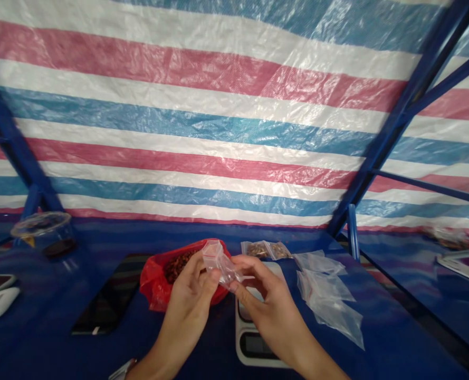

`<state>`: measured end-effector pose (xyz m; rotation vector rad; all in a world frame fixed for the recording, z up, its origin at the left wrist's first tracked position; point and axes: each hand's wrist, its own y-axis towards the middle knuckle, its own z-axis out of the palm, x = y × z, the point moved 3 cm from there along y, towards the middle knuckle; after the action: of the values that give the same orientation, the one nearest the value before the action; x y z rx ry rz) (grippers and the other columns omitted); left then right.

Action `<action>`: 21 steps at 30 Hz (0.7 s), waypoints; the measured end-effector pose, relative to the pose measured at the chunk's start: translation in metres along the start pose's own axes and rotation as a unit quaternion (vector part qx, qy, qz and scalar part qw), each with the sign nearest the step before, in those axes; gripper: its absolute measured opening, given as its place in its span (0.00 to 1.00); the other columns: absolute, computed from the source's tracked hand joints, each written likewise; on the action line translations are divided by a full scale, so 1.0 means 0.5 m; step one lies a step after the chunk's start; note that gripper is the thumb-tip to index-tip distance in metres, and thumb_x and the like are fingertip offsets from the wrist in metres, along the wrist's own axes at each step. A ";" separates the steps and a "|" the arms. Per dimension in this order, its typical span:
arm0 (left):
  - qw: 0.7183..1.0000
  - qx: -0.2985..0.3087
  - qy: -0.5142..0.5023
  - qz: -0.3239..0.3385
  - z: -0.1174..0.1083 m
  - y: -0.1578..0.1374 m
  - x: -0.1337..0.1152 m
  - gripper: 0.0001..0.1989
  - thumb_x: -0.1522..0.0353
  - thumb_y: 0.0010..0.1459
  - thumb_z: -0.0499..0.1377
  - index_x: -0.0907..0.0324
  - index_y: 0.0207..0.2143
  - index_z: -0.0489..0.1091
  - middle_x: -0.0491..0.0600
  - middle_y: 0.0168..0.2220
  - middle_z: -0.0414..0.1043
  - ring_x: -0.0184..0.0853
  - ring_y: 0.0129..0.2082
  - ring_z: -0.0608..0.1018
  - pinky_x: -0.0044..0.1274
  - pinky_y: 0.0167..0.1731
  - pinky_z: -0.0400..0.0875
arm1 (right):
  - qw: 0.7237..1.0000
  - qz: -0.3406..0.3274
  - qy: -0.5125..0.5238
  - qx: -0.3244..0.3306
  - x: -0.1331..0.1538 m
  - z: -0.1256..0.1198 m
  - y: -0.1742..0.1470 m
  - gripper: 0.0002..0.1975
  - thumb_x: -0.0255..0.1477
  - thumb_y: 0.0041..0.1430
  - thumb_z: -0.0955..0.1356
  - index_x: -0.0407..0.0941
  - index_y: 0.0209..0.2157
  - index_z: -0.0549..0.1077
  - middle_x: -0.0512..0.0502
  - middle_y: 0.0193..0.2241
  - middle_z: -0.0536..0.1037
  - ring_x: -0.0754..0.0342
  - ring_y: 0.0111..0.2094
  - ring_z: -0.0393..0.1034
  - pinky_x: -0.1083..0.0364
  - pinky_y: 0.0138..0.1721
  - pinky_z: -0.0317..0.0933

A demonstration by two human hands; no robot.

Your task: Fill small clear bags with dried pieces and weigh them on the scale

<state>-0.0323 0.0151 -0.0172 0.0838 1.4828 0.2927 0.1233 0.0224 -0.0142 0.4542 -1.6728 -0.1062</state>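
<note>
The blue surface (52,345) spreads beneath both grips. Just beyond the left grip (192,293), a red bag (154,287) gapes, apparently leaving its brown contents (174,268) reachable. A scale (252,345) lies below the right grip (268,298), probably for handiness; loose bags (327,282) fan rightward. Both grips pinch a small clear bag (220,262) between them, seemingly to steady its limp film.

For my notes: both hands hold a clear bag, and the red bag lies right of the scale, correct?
No: the head view shows the red bag left of the scale. The left hand and right hand do hold a clear bag.
</note>
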 end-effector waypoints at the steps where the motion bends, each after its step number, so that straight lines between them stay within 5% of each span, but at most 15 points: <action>1: 1.000 0.007 0.001 0.004 -0.003 0.001 -0.006 0.27 0.51 0.57 0.65 0.57 0.53 0.73 0.53 0.50 0.81 0.43 0.50 0.82 0.31 0.52 0.77 | 1.000 -0.007 -0.002 0.008 0.007 0.009 0.003 0.12 0.35 0.64 0.71 0.51 0.49 0.75 0.49 0.42 0.80 0.52 0.41 0.76 0.54 0.46 0.71; 9: 0.985 -0.161 0.050 0.017 -0.109 0.023 -0.041 0.30 0.49 0.56 0.65 0.58 0.54 0.72 0.52 0.46 0.82 0.45 0.47 0.83 0.32 0.46 0.78 | 0.982 -0.072 -0.171 0.041 0.009 0.050 0.045 0.11 0.28 0.67 0.67 0.51 0.50 0.75 0.47 0.48 0.80 0.50 0.49 0.74 0.50 0.54 0.66; 15: 0.958 -0.189 0.206 0.058 -0.178 -0.005 -0.039 0.25 0.50 0.63 0.59 0.55 0.54 0.71 0.51 0.51 0.79 0.42 0.50 0.80 0.33 0.53 0.73 | 0.895 -0.171 -0.373 0.174 -0.010 0.115 0.110 0.19 0.15 0.64 0.63 0.48 0.47 0.78 0.46 0.46 0.81 0.49 0.50 0.72 0.50 0.56 0.60; 21: 0.908 -0.173 0.380 0.031 -0.227 -0.011 -0.057 0.22 0.49 0.66 0.49 0.54 0.48 0.68 0.51 0.45 0.77 0.44 0.43 0.81 0.33 0.42 0.75 | 0.806 -0.206 -0.480 0.278 -0.034 0.173 0.154 0.18 0.18 0.56 0.68 0.44 0.49 0.77 0.42 0.47 0.81 0.46 0.51 0.71 0.49 0.55 0.57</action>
<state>-0.1453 -0.0112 -0.0015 -0.3043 2.1759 0.6909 0.0232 0.0828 -0.0188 1.3851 -2.5805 -0.1839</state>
